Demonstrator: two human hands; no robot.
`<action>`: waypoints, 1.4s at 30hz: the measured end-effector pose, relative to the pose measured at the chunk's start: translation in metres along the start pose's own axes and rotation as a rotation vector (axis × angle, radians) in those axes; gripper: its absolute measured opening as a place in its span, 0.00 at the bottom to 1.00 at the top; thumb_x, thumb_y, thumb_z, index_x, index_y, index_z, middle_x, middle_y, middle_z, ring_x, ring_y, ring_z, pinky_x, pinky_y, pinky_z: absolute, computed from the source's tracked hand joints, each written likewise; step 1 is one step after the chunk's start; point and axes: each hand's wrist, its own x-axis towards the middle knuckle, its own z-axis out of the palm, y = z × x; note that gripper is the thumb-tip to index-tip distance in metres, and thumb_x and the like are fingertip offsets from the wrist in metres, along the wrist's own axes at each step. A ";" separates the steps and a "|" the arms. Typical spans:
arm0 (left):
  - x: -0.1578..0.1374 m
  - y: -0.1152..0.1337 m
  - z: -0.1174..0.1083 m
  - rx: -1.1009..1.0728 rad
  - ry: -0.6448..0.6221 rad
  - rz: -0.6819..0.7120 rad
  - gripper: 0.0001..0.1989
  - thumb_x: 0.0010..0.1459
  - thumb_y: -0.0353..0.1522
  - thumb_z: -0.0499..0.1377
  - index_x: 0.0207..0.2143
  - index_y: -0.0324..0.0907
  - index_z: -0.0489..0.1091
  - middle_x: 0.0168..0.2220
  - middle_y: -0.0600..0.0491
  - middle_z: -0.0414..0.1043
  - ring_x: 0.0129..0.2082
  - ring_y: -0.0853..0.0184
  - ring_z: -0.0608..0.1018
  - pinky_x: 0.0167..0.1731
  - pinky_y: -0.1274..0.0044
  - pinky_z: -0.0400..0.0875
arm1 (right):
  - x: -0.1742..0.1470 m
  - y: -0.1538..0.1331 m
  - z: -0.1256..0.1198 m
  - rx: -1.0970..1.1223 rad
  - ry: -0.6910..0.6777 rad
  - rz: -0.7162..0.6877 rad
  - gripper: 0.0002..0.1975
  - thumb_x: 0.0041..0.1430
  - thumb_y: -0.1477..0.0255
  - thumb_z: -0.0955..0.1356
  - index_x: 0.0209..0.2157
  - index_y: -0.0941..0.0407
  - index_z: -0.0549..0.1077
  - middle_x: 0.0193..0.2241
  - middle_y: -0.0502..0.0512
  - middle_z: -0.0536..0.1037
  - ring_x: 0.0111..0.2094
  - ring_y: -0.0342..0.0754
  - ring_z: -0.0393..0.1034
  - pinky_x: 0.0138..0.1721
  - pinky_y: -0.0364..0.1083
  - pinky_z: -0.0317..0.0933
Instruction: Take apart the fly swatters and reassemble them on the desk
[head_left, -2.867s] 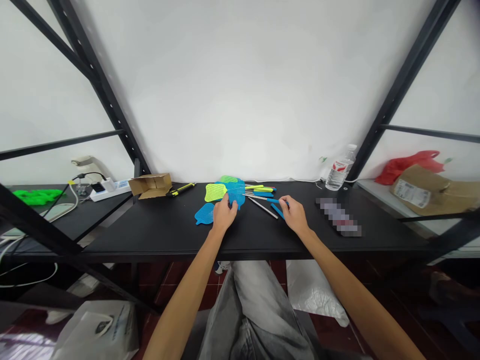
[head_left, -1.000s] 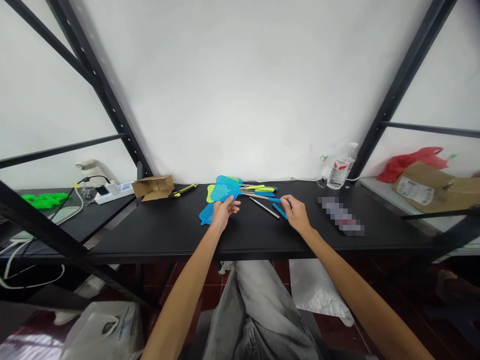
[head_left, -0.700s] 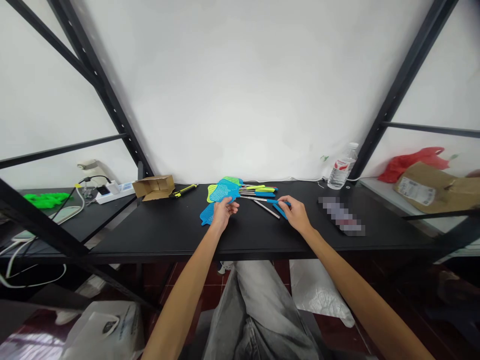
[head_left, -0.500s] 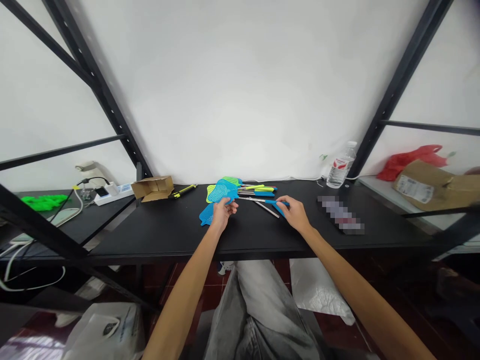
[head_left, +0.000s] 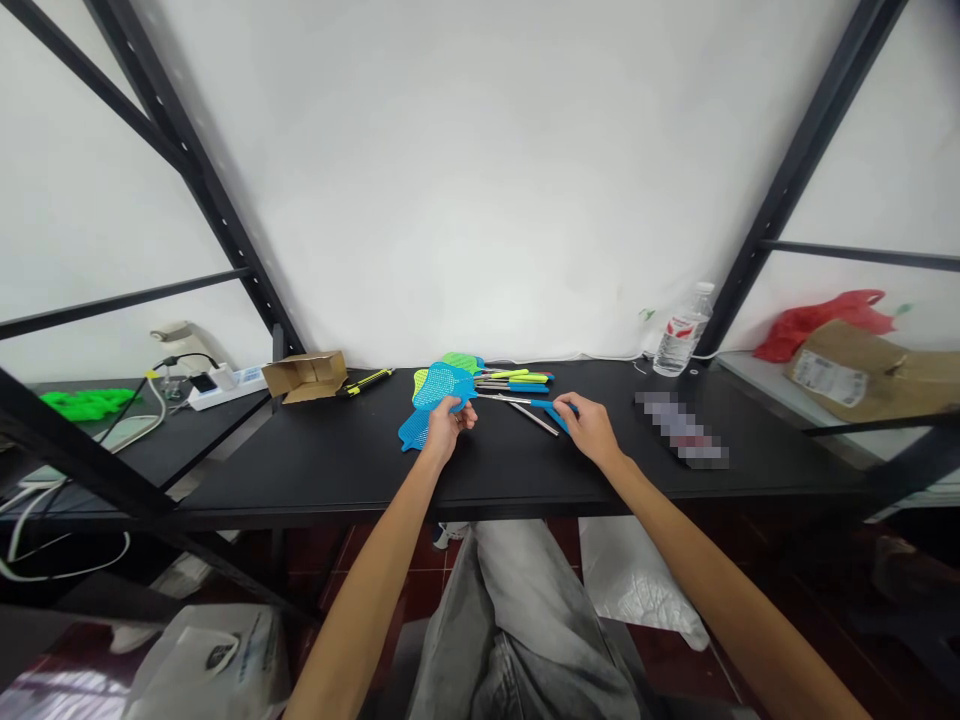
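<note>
A blue fly swatter (head_left: 444,384) with a perforated head and thin metal shaft is held level over the black table (head_left: 300,470). My left hand (head_left: 448,425) is closed on the head's lower edge, near where the shaft begins. At the other end, my right hand (head_left: 587,424) pinches around the blue handle. Below the held head lies a second blue swatter head (head_left: 414,430), partly covered by my left hand. Behind, several swatters with yellow-green handles (head_left: 529,377) and blue ones lie in a pile. A loose metal rod (head_left: 534,419) rests beneath the held shaft.
An open cardboard box (head_left: 306,377) and a yellow-black utility knife (head_left: 367,382) lie left. A water bottle (head_left: 681,332) stands at the back right, with a blurred-out flat object (head_left: 681,430) in front. A power strip (head_left: 229,388) sits beyond the left rack post.
The held swatter's head has tilted slightly and sits a touch lower. Both hands keep their grip in nearly the same places.
</note>
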 end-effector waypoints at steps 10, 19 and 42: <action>0.001 -0.005 -0.002 0.077 -0.056 0.011 0.11 0.51 0.39 0.56 0.26 0.40 0.69 0.20 0.52 0.70 0.21 0.69 0.72 0.25 0.76 0.65 | 0.002 0.003 0.000 0.075 0.000 -0.021 0.16 0.65 0.58 0.64 0.37 0.54 0.77 0.35 0.55 0.81 0.32 0.50 0.72 0.38 0.47 0.63; 0.000 -0.010 -0.004 0.163 -0.104 0.027 0.13 0.53 0.41 0.56 0.26 0.40 0.70 0.21 0.50 0.72 0.21 0.68 0.72 0.26 0.76 0.64 | 0.002 0.007 0.001 0.123 -0.020 -0.038 0.12 0.61 0.60 0.68 0.38 0.53 0.76 0.36 0.54 0.80 0.36 0.51 0.73 0.34 0.46 0.63; -0.002 -0.009 -0.006 0.185 -0.231 -0.016 0.13 0.54 0.42 0.56 0.29 0.40 0.70 0.23 0.50 0.73 0.22 0.68 0.72 0.27 0.76 0.66 | 0.001 0.007 -0.002 0.081 -0.102 0.023 0.19 0.65 0.56 0.62 0.34 0.54 0.78 0.25 0.52 0.78 0.25 0.49 0.70 0.31 0.46 0.61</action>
